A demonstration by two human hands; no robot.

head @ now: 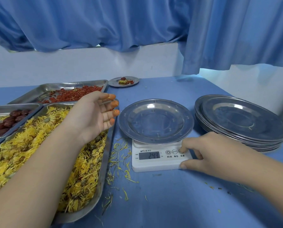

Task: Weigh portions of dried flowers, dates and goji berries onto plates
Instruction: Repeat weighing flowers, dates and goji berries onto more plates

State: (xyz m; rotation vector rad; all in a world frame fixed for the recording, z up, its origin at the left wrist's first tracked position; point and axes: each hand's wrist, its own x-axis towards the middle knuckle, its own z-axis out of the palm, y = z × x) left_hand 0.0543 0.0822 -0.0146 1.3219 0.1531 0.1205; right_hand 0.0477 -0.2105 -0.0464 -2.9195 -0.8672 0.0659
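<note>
Right now the left hand (pixel 94 116) hovers released, fingers straight, holding nothing above the tray of dried flowers (pixel 39 142). The right hand (pixel 208 155) pinches the corner of the digital scale (pixel 154 163), thumb on its front edge and index fingertip on the rightmost button. The empty plate (pixel 155 120) sits on the platform, and the display (pixel 149 155) seems to read a non-zero figure. If flowers land before the zeroing registers, the plate's own weight would likely count into the portion. Leaning on the scale body could skew the reading, too. Loose petals (pixel 121 155) beside it may drift under the platform.
</note>
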